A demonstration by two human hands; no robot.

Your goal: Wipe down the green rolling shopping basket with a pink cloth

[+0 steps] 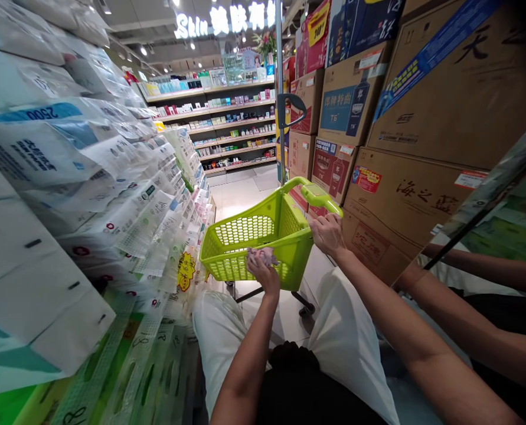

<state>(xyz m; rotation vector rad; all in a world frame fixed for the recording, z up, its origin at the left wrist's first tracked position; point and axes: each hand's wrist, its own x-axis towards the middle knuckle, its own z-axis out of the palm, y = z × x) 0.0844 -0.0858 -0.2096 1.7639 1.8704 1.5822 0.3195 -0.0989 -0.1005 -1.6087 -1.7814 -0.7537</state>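
Note:
A lime-green shopping cart basket (245,227) stands in front of me in a store aisle. My right hand (329,233) is closed round the cart's green handle (318,196). My left hand (263,271) is at the basket's near rim, fingers closed on a small crumpled pinkish item (263,255) that I cannot name. My white trousers show below.
Stacked packs of tissue paper (77,177) fill the shelves on the left. Piled cardboard boxes (404,118) line the right side. Another person's arms (479,307) are at the right edge. The tiled aisle floor (240,192) leads to far shelves of products (231,124).

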